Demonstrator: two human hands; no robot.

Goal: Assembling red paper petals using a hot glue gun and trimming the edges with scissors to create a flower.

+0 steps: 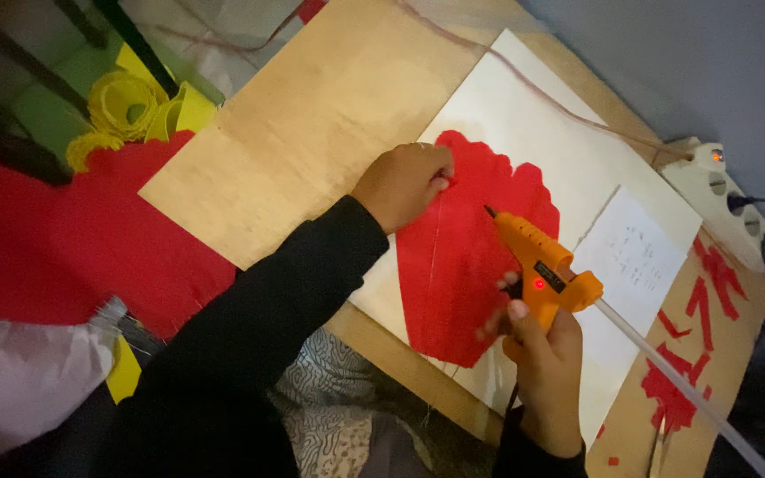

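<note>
Right hand [546, 354] closed round orange glue gun [542, 265], nozzle over red paper shape [462, 274]. Left hand [405, 181] curled shut, fingertips pinching the shape's upper edge. Shape lies on white sheet [568, 150], mid wooden surface [312, 124]. Small white note [635, 257] w/ writing nr right edge; red scraps [692, 354] beyond; white power strip [737, 204] at far right corner.

**One written slip, one label on the tool**

Small white paper slip [635, 257], rectangular, lines of dark handwriting; lies right of centre, tilted, on the larger white sheet [568, 150], just beside the orange glue gun [542, 270]. On the gun's side, a small dark rectangular label [549, 277] with pale print, next to a lit red dot. No packages, signs or screens seen.
</note>
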